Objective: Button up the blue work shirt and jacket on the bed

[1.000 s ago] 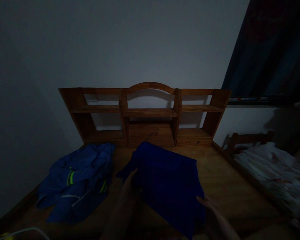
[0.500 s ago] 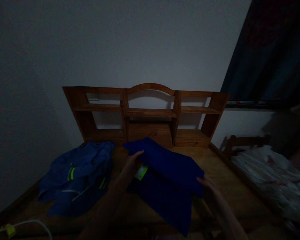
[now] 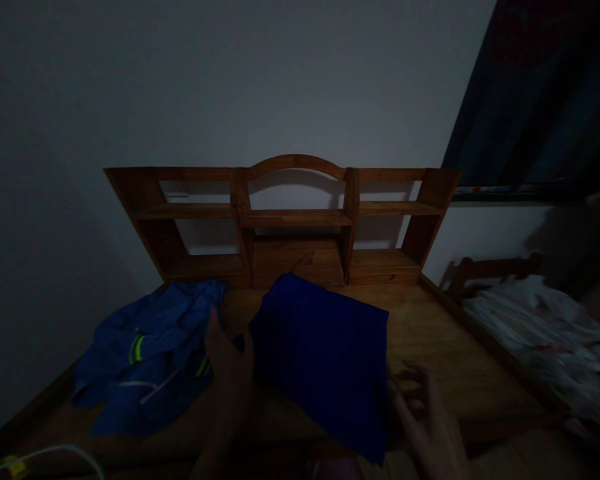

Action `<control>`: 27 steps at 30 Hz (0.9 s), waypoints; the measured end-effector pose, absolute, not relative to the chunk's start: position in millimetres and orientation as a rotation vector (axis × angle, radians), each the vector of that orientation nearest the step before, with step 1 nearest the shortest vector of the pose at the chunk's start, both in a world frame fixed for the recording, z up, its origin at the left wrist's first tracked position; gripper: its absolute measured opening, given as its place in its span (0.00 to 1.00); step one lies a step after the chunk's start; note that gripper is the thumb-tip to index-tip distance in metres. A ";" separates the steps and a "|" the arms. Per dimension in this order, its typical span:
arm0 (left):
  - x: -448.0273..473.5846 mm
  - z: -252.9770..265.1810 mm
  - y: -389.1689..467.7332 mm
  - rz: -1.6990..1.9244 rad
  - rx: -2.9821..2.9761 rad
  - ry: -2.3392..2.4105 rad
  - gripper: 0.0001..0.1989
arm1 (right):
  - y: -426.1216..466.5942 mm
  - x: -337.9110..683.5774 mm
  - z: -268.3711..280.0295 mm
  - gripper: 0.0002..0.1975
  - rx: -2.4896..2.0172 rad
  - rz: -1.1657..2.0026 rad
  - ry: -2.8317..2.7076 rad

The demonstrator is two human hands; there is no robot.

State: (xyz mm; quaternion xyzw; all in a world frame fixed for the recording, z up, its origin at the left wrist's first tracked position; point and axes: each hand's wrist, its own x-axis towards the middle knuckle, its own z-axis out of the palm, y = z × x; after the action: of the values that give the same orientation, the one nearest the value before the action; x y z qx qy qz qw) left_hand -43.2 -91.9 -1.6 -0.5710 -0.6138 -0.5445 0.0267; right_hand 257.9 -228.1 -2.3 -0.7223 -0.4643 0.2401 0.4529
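Observation:
A dark blue garment [image 3: 325, 353] lies folded over on the wooden desk, its lower corner reaching the front edge. My left hand [image 3: 230, 360] is just left of it, with thumb and fingers spread and no cloth between them. At the garment's right edge is my right hand [image 3: 425, 407], its fingers loosely bent and apart; the fingertips are very close to the cloth, and whether they touch it is hard to see in the dim light. A crumpled blue work garment [image 3: 150, 353] with yellow-green reflective stripes lies beyond my left hand.
A wooden shelf unit [image 3: 295, 218] stands along the back of the desk [image 3: 460, 360] against the wall. White plastic bags [image 3: 540, 327] are piled to the right, by a wooden chair back [image 3: 495, 268]. A pale cable [image 3: 65, 448] lies at the front left.
Both hands have let go of the dark blue garment. Its raised upper layer now lies flat, covering the reflective patch. My left hand has moved left, my right hand down.

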 end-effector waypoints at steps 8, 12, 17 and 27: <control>67.9 10.0 -0.7 -0.683 -2.778 -1.251 0.24 | -122.3 238.5 13.6 0.29 -1.709 0.067 -1.908; 61.4 -24.6 43.4 -0.530 -2.750 -1.360 0.25 | -83.7 270.5 -36.5 0.31 -1.946 0.137 -2.089; 31.2 -18.1 55.5 -0.616 -2.647 -1.341 0.25 | -87.5 294.5 -62.3 0.34 -2.033 0.064 -2.046; 56.4 41.0 -129.0 -1.990 -3.546 -2.084 0.23 | -61.3 314.7 -18.8 0.35 -1.984 0.016 -1.850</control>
State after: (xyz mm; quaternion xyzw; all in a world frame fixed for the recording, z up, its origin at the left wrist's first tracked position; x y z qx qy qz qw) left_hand 56.4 -129.0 41.0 -0.5867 -0.3448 -0.3293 -0.6546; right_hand 314.7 -61.3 -18.8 -0.7146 -0.6664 0.0058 0.2126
